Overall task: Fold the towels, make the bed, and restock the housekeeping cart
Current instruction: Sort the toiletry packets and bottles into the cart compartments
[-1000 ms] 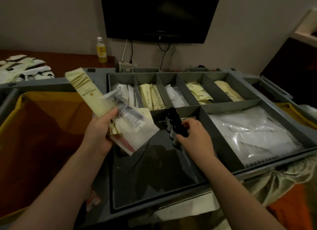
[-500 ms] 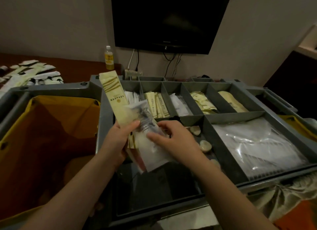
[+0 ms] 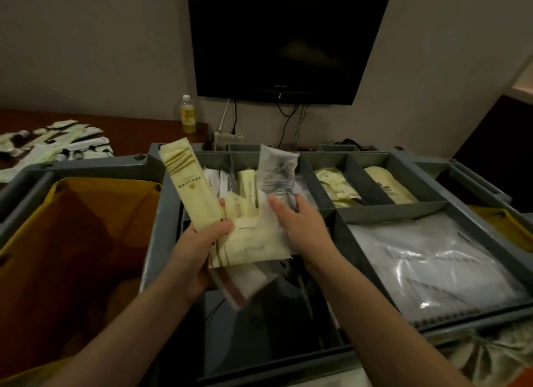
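A clear packet (image 3: 277, 170) with something dark inside stands upright in a person's right hand (image 3: 302, 228). The thumb and fingers are curled around its lower end, above the middle of a gray housekeeping cart (image 3: 86, 167). Just beside it, the left hand (image 3: 202, 242) grips a fan of packets. A long cream packet (image 3: 187, 190) with gold stripes tilts up and to the left. A flat cream packet (image 3: 251, 245) lies crosswise by the thumb, and a pink-and-white packet (image 3: 242, 283) pokes out below. The clear packet's bottom edge overlaps this bundle, and it cannot be told whether the left hand holds it too.

Both hands are raised over the dark front compartment (image 3: 259, 329) of the cart's top tray. Behind them, a back row of narrow compartments holds white packets and cream sachets (image 3: 340, 187). To the right, a large compartment is filled with clear plastic bags (image 3: 432, 259). To the left of the tray, a yellow-lined bag (image 3: 86, 242) hangs open in the cart's frame.

Beyond the cart, loose packets (image 3: 52, 144) lie scattered on a brown desk (image 3: 129, 133). A bottle (image 3: 187, 115) of yellow drink stands against the wall, near the lower left corner of a dark television (image 3: 288, 40).
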A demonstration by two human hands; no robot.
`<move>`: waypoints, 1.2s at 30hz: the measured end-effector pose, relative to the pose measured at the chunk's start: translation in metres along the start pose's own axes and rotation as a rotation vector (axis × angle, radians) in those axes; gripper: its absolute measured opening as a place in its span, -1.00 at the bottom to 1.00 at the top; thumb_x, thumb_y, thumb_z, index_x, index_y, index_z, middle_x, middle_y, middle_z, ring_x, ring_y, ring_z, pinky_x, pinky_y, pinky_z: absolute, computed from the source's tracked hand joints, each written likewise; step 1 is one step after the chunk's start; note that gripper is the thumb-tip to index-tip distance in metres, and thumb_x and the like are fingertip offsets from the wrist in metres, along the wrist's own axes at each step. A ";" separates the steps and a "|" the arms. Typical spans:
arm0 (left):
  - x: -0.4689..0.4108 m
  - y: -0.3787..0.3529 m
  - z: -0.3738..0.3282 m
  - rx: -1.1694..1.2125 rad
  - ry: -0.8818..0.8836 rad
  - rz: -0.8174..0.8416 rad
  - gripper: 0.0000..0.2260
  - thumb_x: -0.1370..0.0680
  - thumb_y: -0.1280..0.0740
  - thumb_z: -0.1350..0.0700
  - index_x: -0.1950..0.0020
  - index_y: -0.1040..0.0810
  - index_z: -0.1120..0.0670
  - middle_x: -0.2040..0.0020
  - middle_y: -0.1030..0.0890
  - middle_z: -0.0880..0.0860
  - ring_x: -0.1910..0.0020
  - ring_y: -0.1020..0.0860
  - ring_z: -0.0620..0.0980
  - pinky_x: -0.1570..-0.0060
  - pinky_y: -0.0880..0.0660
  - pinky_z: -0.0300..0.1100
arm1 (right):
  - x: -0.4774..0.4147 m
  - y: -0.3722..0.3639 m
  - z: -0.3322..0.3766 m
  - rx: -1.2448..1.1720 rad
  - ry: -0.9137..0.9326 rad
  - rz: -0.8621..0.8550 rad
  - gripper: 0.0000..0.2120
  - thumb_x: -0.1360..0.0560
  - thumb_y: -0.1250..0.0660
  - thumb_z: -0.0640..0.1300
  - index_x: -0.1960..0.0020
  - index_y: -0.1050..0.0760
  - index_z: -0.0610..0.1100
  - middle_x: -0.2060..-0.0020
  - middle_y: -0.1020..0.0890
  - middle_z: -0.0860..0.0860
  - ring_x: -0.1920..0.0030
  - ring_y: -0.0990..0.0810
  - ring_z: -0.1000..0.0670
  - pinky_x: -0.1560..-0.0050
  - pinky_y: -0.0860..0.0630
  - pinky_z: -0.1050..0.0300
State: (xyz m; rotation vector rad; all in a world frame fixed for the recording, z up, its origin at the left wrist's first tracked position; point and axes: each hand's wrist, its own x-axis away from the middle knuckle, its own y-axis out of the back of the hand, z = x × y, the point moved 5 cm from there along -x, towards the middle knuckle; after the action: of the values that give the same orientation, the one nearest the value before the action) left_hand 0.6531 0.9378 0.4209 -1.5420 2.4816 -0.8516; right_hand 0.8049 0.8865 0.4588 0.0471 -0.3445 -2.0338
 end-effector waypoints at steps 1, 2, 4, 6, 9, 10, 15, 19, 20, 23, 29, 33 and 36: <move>-0.003 -0.002 0.000 0.029 -0.003 -0.020 -0.73 -0.53 -0.25 0.29 -0.19 -0.51 0.05 0.16 -0.69 0.06 0.26 -0.67 -0.01 0.40 -0.58 -0.15 | -0.008 0.008 -0.001 -0.048 -0.019 -0.016 -0.75 -0.57 -0.25 0.04 -0.18 -0.46 -0.07 -0.05 -0.59 0.00 0.03 -0.56 0.06 0.21 -0.51 0.25; -0.005 -0.004 -0.001 0.050 -0.014 -0.035 -0.75 -0.54 -0.24 0.30 -0.14 -0.52 0.03 0.18 -0.69 0.05 0.26 -0.67 -0.02 0.40 -0.59 -0.16 | -0.020 0.018 -0.004 -0.083 -0.040 -0.028 -0.75 -0.58 -0.24 0.01 -0.19 -0.45 -0.09 -0.04 -0.58 -0.01 0.05 -0.55 0.06 0.25 -0.50 0.26; -0.010 -0.011 -0.002 0.074 -0.048 -0.059 -0.76 -0.55 -0.22 0.30 -0.09 -0.51 0.01 0.20 -0.69 0.03 0.27 -0.67 -0.04 0.40 -0.59 -0.16 | -0.054 0.042 -0.008 -0.076 -0.071 -0.069 -0.71 -0.59 -0.23 -0.03 -0.25 -0.43 -0.14 -0.09 -0.57 -0.07 0.03 -0.53 0.00 0.21 -0.50 0.22; -0.014 -0.019 -0.004 0.093 -0.079 -0.081 -0.76 -0.56 -0.20 0.29 -0.07 -0.51 -0.02 0.19 -0.70 0.01 0.26 -0.67 -0.06 0.36 -0.61 -0.14 | -0.093 0.064 -0.012 0.030 -0.096 -0.104 -0.65 -0.58 -0.25 -0.09 -0.31 -0.41 -0.20 -0.17 -0.55 -0.12 -0.04 -0.53 -0.07 0.03 -0.52 0.08; -0.018 -0.033 -0.006 0.097 -0.115 -0.102 -0.74 -0.56 -0.19 0.30 -0.08 -0.50 -0.03 0.18 -0.70 0.01 0.23 -0.67 -0.04 0.27 -0.63 -0.10 | -0.142 0.081 -0.018 0.241 -0.133 -0.042 -0.63 -0.54 -0.27 -0.13 -0.30 -0.40 -0.25 -0.10 -0.55 -0.14 -0.07 -0.55 -0.14 -0.09 -0.52 -0.02; -0.019 -0.035 -0.006 0.094 -0.125 -0.118 -0.74 -0.56 -0.19 0.30 -0.10 -0.50 -0.02 0.18 -0.70 0.02 0.22 -0.67 -0.03 0.28 -0.63 -0.10 | -0.154 0.082 -0.022 0.308 -0.125 -0.013 -0.58 -0.54 -0.27 -0.14 -0.35 -0.35 -0.25 -0.11 -0.54 -0.16 -0.09 -0.54 -0.15 -0.08 -0.52 0.00; -0.019 -0.040 -0.001 0.165 -0.180 -0.241 -0.75 -0.57 -0.17 0.30 -0.11 -0.49 0.00 0.22 -0.70 0.02 0.28 -0.67 -0.06 0.42 -0.59 -0.17 | -0.175 0.067 -0.039 0.958 0.199 0.106 -0.39 -0.56 -0.12 -0.27 -0.55 -0.02 -0.01 -0.49 -0.15 -0.16 -0.36 -0.32 -0.25 -0.31 -0.33 -0.09; -0.016 -0.048 0.005 0.203 -0.200 -0.285 -0.76 -0.57 -0.17 0.29 -0.13 -0.48 0.03 0.22 -0.70 0.03 0.27 -0.67 -0.05 0.41 -0.59 -0.16 | -0.174 0.059 -0.056 1.490 0.184 0.297 -0.59 -0.56 -0.13 -0.06 -0.40 -0.37 -0.02 -0.53 -0.13 -0.04 -0.53 0.03 -0.09 -0.46 0.17 -0.23; -0.016 -0.051 0.007 0.205 -0.205 -0.296 -0.76 -0.57 -0.17 0.30 -0.14 -0.48 0.04 0.22 -0.70 0.04 0.28 -0.67 -0.05 0.41 -0.59 -0.16 | -0.173 0.061 -0.056 1.506 0.141 0.308 -0.63 -0.56 -0.13 -0.05 -0.34 -0.44 -0.01 -0.52 -0.16 -0.04 -0.53 0.02 -0.08 -0.45 0.21 -0.25; -0.016 -0.063 0.010 0.211 -0.200 -0.316 -0.72 -0.55 -0.20 0.30 -0.19 -0.48 0.03 0.17 -0.70 0.05 0.25 -0.68 -0.03 0.39 -0.59 -0.14 | -0.166 0.064 -0.041 1.335 0.253 0.223 -0.70 -0.58 -0.11 -0.05 -0.24 -0.50 0.02 -0.39 -0.40 -0.06 -0.43 -0.24 -0.12 -0.45 0.10 -0.26; -0.018 -0.091 0.010 0.090 -0.201 -0.266 -0.73 -0.52 -0.24 0.33 -0.15 -0.49 0.06 0.19 -0.69 0.07 0.27 -0.67 -0.02 0.40 -0.58 -0.16 | -0.088 0.069 0.023 0.085 0.217 0.441 -0.75 -0.58 -0.20 0.07 -0.14 -0.54 -0.01 0.04 -0.60 0.09 -0.01 -0.56 0.05 0.00 -0.52 0.12; -0.019 -0.118 0.014 -0.095 -0.168 -0.147 -0.78 -0.52 -0.24 0.33 -0.08 -0.49 0.07 0.26 -0.69 0.05 0.30 -0.66 -0.03 0.38 -0.59 -0.17 | -0.067 0.078 0.022 0.148 0.108 0.674 -0.83 -0.52 -0.29 0.08 -0.10 -0.47 0.11 0.07 -0.56 0.15 0.00 -0.55 0.08 0.02 -0.52 0.17; -0.021 -0.131 0.017 -0.182 -0.163 -0.065 -0.74 -0.44 -0.30 0.29 -0.09 -0.50 0.06 0.20 -0.70 0.05 0.23 -0.67 0.00 0.31 -0.61 -0.15 | -0.069 0.092 0.009 -0.033 -0.096 0.721 -0.75 -0.49 -0.37 0.00 -0.15 -0.51 -0.01 -0.05 -0.65 -0.04 -0.05 -0.64 -0.06 -0.15 -0.56 -0.08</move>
State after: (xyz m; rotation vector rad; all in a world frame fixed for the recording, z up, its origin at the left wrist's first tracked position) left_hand 0.7739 0.9055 0.4687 -1.6820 2.4608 -0.4958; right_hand 0.9156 0.9089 0.4833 -0.1735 -0.3279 -1.3277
